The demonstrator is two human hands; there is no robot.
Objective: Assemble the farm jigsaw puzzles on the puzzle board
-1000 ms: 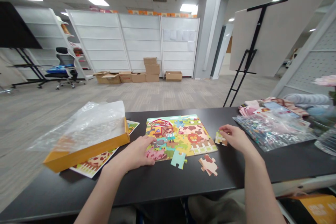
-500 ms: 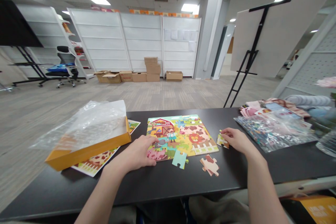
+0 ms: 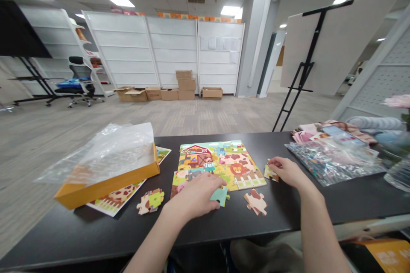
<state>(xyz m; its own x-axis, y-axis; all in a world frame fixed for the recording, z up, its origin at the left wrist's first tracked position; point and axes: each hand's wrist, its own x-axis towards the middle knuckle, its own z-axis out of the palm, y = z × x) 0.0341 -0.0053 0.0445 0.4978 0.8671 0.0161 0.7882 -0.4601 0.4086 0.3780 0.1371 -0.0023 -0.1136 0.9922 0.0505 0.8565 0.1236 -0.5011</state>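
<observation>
Over on our black desk, our left hand lies across the farm jigsaw puzzle, its fingers on a pale blue piece at the puzzle's lower edge. Can't tell if they're actually gripping it. Our right hand has its fingers clenched on a small piece just right of the puzzle. A cow-spotted piece lies loose just below.

Left hand moved onto teal puzzle piece; spotted piece now on table
</observation>
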